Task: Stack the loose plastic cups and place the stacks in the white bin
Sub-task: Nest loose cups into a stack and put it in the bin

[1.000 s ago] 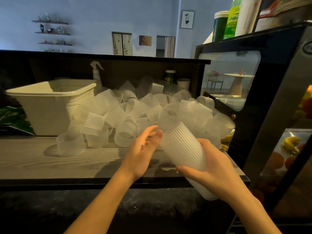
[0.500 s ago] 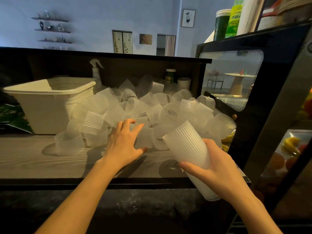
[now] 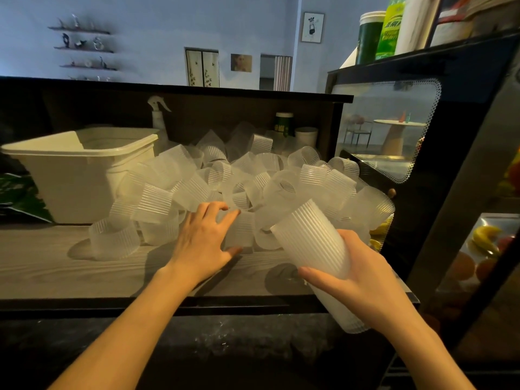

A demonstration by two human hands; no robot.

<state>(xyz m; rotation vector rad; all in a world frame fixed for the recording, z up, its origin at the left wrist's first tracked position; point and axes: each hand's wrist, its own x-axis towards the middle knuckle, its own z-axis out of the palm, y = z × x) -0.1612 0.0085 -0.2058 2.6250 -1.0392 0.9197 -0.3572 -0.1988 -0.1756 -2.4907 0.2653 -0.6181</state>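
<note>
Grey wood-grain counter [image 3: 56, 266] is being lit from above inside a dark shelf recess, and a large heap of loose cups [image 3: 253, 175], ribbed and translucent, is being carried on it from the middle to the right end. At the left end, just beside the heap, the white bin [image 3: 70, 175] is being kept upright on the same surface. A spray bottle [image 3: 157, 116] is being partly hidden behind the bin, and a green-labelled tub [image 3: 283, 126] is being shown at the back of the recess.

A tall stack of cups [image 3: 315, 249] is being gripped by the right hand [image 3: 363, 280], tilted with its mouth toward the heap and its lower end hanging over the counter's front edge. A single cup [image 3: 239, 235] at the front of the heap is being grasped by the left hand [image 3: 202, 243], with thumb below and fingers curled over its top. Fruit [image 3: 484, 237] is being displayed in the glass case [image 3: 394, 130] at the right.
</note>
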